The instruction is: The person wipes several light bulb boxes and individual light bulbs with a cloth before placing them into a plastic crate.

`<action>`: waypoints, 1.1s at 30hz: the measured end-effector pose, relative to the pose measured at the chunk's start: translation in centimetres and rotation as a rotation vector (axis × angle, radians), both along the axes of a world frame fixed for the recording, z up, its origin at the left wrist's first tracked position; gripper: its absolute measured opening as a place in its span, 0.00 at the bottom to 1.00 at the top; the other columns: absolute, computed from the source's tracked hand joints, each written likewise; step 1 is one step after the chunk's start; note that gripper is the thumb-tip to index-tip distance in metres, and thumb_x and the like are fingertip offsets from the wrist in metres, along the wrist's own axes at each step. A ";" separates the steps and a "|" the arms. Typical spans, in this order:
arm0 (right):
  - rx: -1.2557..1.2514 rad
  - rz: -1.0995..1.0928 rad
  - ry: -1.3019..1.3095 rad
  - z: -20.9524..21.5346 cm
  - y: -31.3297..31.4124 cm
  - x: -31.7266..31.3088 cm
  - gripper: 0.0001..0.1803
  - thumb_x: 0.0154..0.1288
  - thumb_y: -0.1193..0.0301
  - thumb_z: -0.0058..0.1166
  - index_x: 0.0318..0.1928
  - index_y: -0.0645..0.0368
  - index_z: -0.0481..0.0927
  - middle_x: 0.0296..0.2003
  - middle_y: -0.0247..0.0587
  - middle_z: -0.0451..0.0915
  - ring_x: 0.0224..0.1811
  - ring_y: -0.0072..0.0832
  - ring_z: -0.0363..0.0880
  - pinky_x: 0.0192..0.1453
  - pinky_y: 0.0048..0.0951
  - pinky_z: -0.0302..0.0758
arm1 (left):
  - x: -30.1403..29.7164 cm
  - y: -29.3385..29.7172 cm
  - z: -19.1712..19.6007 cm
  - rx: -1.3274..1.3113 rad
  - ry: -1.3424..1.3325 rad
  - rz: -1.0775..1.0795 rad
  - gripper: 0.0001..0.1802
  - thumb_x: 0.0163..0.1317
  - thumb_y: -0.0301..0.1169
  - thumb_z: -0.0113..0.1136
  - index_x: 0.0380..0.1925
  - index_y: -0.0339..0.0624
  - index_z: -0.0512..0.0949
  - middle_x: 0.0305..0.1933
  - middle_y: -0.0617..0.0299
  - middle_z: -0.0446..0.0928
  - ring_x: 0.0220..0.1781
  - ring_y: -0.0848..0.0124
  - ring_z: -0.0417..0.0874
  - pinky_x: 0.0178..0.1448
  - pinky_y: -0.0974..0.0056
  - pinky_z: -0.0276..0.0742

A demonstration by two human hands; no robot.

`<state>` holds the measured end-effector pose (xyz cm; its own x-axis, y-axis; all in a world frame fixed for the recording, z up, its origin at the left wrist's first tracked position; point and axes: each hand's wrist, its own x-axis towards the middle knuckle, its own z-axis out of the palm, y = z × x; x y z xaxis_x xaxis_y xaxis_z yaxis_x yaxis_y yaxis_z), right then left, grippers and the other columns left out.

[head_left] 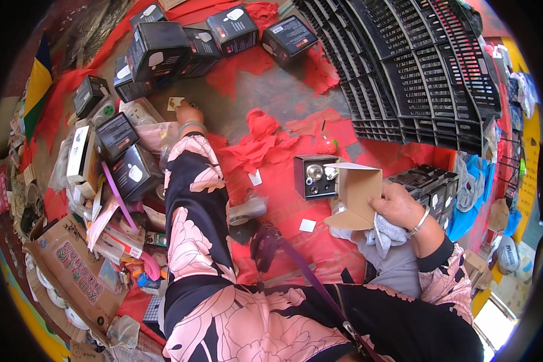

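Observation:
My left hand [190,113] reaches far forward, its fingers curled at the edge of a small pale card [175,104] and apparently pinching it. With my right hand [399,210] I grip an open-topped cardboard box [363,192], brown inside, tilted with its mouth to the left. Below that hand hangs a grey cloth [387,234]; whether the fingers also hold it I cannot tell. Just left of the brown box is a black box [308,187] with shiny round metal pieces showing at its face.
Several black printed boxes [232,30] stand at the far left, with more [134,172] nearer. Black slatted crates [416,66] rise at the back right. Torn red paper [262,136] covers much of the surface. A flattened carton [72,265] and mixed small goods crowd the left.

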<state>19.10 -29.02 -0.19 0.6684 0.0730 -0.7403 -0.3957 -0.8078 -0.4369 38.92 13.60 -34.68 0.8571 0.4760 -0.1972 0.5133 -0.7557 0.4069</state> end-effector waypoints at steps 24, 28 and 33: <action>-0.012 0.054 -0.164 -2.5 -3.9 -2.7 0.19 0.54 0.62 0.50 0.41 0.65 0.79 0.38 0.60 0.80 0.43 0.49 0.79 0.46 0.39 0.74 | -20.8 -25.7 12.9 -0.682 -0.396 -0.674 0.14 0.51 0.29 0.65 0.40 0.40 0.81 0.49 0.51 0.76 0.54 0.54 0.73 0.59 0.56 0.69; 0.035 0.085 -0.170 -2.3 -5.0 -2.4 0.21 0.53 0.61 0.51 0.36 0.70 0.79 0.37 0.61 0.80 0.41 0.49 0.80 0.45 0.38 0.74 | -22.9 -24.5 13.8 -0.517 -0.139 -0.482 0.30 0.44 0.40 0.71 0.51 0.49 0.76 0.61 0.45 0.66 0.65 0.49 0.63 0.68 0.54 0.60; -0.086 0.167 -0.134 -2.2 -4.6 -2.2 0.18 0.52 0.67 0.50 0.39 0.67 0.79 0.34 0.53 0.82 0.38 0.38 0.80 0.44 0.34 0.74 | -24.4 -26.1 15.2 -0.318 -0.107 -0.694 0.26 0.45 0.44 0.71 0.48 0.58 0.79 0.69 0.46 0.58 0.73 0.46 0.49 0.71 0.49 0.53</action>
